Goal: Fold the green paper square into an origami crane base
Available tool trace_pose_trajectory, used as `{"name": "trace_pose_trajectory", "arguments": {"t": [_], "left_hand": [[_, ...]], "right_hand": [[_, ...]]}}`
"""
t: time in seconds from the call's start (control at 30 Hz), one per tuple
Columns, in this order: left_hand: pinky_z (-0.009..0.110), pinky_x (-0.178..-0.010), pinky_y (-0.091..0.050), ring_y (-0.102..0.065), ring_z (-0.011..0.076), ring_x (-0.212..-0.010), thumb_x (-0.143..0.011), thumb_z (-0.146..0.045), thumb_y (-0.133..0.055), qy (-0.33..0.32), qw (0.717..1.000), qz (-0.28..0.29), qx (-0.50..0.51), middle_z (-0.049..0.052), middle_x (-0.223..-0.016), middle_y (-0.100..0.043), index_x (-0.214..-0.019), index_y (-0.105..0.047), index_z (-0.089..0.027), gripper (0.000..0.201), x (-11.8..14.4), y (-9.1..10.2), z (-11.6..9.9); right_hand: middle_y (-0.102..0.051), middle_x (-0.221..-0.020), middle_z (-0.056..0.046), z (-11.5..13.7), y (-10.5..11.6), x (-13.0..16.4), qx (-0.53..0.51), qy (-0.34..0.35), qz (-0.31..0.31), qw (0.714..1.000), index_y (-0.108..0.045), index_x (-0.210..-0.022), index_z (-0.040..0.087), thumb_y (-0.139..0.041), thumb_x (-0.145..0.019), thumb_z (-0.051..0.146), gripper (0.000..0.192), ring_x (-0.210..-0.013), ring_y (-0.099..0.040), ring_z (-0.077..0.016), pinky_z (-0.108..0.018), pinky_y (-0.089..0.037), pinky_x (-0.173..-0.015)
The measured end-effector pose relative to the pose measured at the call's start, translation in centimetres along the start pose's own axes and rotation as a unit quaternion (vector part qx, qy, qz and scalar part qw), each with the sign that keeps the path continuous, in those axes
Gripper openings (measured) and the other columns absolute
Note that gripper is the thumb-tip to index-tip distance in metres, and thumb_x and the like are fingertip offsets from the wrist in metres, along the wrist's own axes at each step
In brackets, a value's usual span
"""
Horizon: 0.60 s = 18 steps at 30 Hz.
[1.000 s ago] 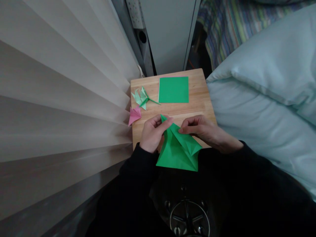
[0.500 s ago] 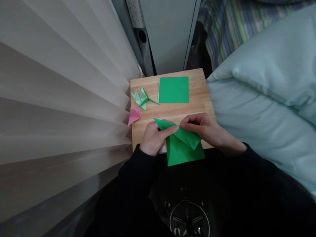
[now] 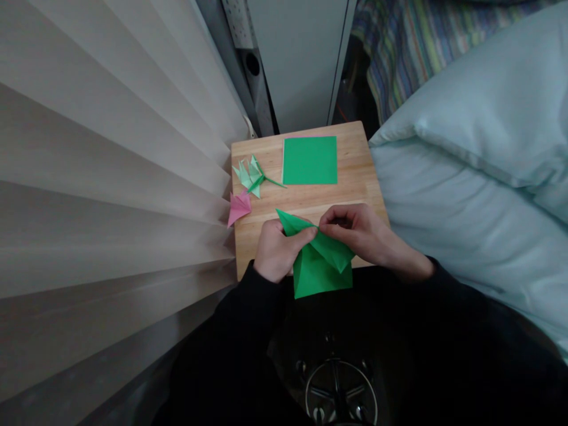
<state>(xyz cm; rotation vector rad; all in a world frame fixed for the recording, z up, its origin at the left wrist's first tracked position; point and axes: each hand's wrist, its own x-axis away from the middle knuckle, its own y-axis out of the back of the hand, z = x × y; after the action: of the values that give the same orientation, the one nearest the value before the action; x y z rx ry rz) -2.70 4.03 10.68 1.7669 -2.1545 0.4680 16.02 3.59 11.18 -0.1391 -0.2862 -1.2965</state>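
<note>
A partly folded sheet of green origami paper [image 3: 326, 272] is held at the near edge of the small wooden table [image 3: 355, 195], its lower part hanging past that edge. My left hand [image 3: 279, 245] is closed on its upper left, thumb on top and the other fingers mostly hidden beneath. My right hand [image 3: 361, 231] pinches the upper edge close to the left thumb. One pointed corner sticks up above the left hand, and a folded flap slants down to the right.
A green paper stack [image 3: 310, 160] lies at the table's back. At the left are light green folded paper pieces [image 3: 251, 176] and a pink folded paper flower [image 3: 239, 207]. A pleated curtain [image 3: 177, 195] borders the left, pale bedding [image 3: 465, 165] the right, a cabinet [image 3: 302, 59] the back.
The green sheet's lower part has swung slightly left and looks narrower. My right hand has shifted a little left, still pinching the upper edge. The left hand keeps its hold.
</note>
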Motion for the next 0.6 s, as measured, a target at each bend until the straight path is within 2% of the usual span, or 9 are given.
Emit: {"name": "trace_pose_trajectory", "arguments": {"t": [0.13,0.2,0.23,0.3,0.33,0.4,0.5,0.53,0.6], "left_hand": [[0.029,-0.057,-0.051,-0.065,0.0167,-0.058,-0.071,-0.034,-0.086,-0.007,1.000,-0.022,-0.005,0.004,-0.068,-0.075,-0.071,-0.078,-0.016,0.019,-0.5,0.2,0.6],[0.030,-0.063,-0.055,-0.070,0.0188,-0.065,-0.069,-0.034,-0.087,-0.015,0.998,-0.052,0.014,0.005,-0.075,-0.078,-0.073,-0.078,-0.016,0.021,-1.2,0.5,1.1],[0.031,-0.070,-0.057,-0.073,0.0202,-0.072,-0.068,-0.034,-0.088,-0.020,0.997,-0.068,0.040,0.005,-0.081,-0.080,-0.078,-0.079,-0.017,0.022,-1.5,0.6,1.3],[0.033,-0.076,-0.059,-0.075,0.0214,-0.079,-0.066,-0.033,-0.089,-0.011,0.990,-0.091,0.104,0.005,-0.084,-0.081,-0.082,-0.079,-0.017,0.025,-2.2,0.8,1.5],[0.034,-0.077,-0.060,-0.075,0.0222,-0.079,-0.064,-0.033,-0.090,0.010,0.987,-0.089,0.136,0.005,-0.084,-0.080,-0.084,-0.079,-0.017,0.027,-2.4,0.8,1.5],[0.035,-0.074,-0.061,-0.076,0.0234,-0.077,-0.064,-0.034,-0.091,0.048,0.980,-0.074,0.180,0.007,-0.081,-0.080,-0.085,-0.078,-0.017,0.031,-2.6,0.8,1.3],[0.036,-0.071,-0.062,-0.076,0.0239,-0.077,-0.066,-0.042,-0.092,0.070,0.982,-0.018,0.175,0.008,-0.083,-0.080,-0.094,-0.078,-0.016,0.041,-2.5,0.7,0.7],[0.036,-0.072,-0.062,-0.077,0.0236,-0.078,-0.065,-0.043,-0.093,0.070,0.984,0.008,0.164,0.009,-0.085,-0.080,-0.097,-0.078,-0.016,0.044,-2.4,0.7,0.6],[0.036,-0.075,-0.062,-0.077,0.0234,-0.081,-0.062,-0.041,-0.096,0.065,0.985,0.070,0.141,0.009,-0.089,-0.081,-0.100,-0.078,-0.017,0.049,-2.3,0.8,0.4]], "right_hand": [[-0.069,-0.077,-0.003,-0.3,0.2,0.2,0.037,0.015,0.000,0.999,-0.070,-0.083,0.018,-0.065,-0.088,0.036,0.019,-0.069,-0.059,-0.0159,-0.031,-0.046,-0.065],[-0.074,-0.096,-0.007,-0.3,0.3,0.3,0.071,0.044,-0.007,0.997,-0.071,-0.100,0.018,-0.068,-0.089,0.037,0.022,-0.083,-0.066,-0.0201,-0.034,-0.051,-0.073],[-0.074,-0.110,-0.009,-0.4,0.3,0.4,0.093,0.067,-0.008,0.993,-0.070,-0.112,0.019,-0.073,-0.087,0.038,0.032,-0.093,-0.068,-0.0230,-0.037,-0.054,-0.080],[-0.066,-0.137,-0.012,-0.6,0.3,0.5,0.146,0.125,0.011,0.981,-0.061,-0.135,0.022,-0.085,-0.077,0.038,0.065,-0.116,-0.066,-0.0289,-0.043,-0.053,-0.098],[-0.065,-0.139,-0.012,-0.8,0.3,0.5,0.179,0.157,0.014,0.971,-0.060,-0.138,0.022,-0.088,-0.073,0.036,0.072,-0.125,-0.062,-0.0314,-0.046,-0.051,-0.104],[-0.065,-0.138,-0.012,-1.2,0.5,0.3,0.243,0.181,0.004,0.953,-0.061,-0.138,0.023,-0.081,-0.080,0.027,0.061,-0.127,-0.062,-0.0321,-0.047,-0.049,-0.106],[-0.075,-0.119,-0.011,-1.3,0.8,0.2,0.287,0.162,-0.022,0.944,-0.072,-0.119,0.022,-0.063,-0.095,0.025,0.026,-0.109,-0.070,-0.0295,-0.043,-0.052,-0.096],[-0.077,-0.111,-0.011,-1.2,0.9,0.1,0.284,0.150,-0.040,0.946,-0.075,-0.111,0.022,-0.060,-0.098,0.028,0.021,-0.101,-0.071,-0.0284,-0.041,-0.052,-0.092],[-0.078,-0.093,-0.009,-0.7,1.0,0.1,0.256,0.117,-0.083,0.956,-0.077,-0.094,0.021,-0.059,-0.099,0.036,0.024,-0.086,-0.070,-0.0257,-0.038,-0.050,-0.082]]}}
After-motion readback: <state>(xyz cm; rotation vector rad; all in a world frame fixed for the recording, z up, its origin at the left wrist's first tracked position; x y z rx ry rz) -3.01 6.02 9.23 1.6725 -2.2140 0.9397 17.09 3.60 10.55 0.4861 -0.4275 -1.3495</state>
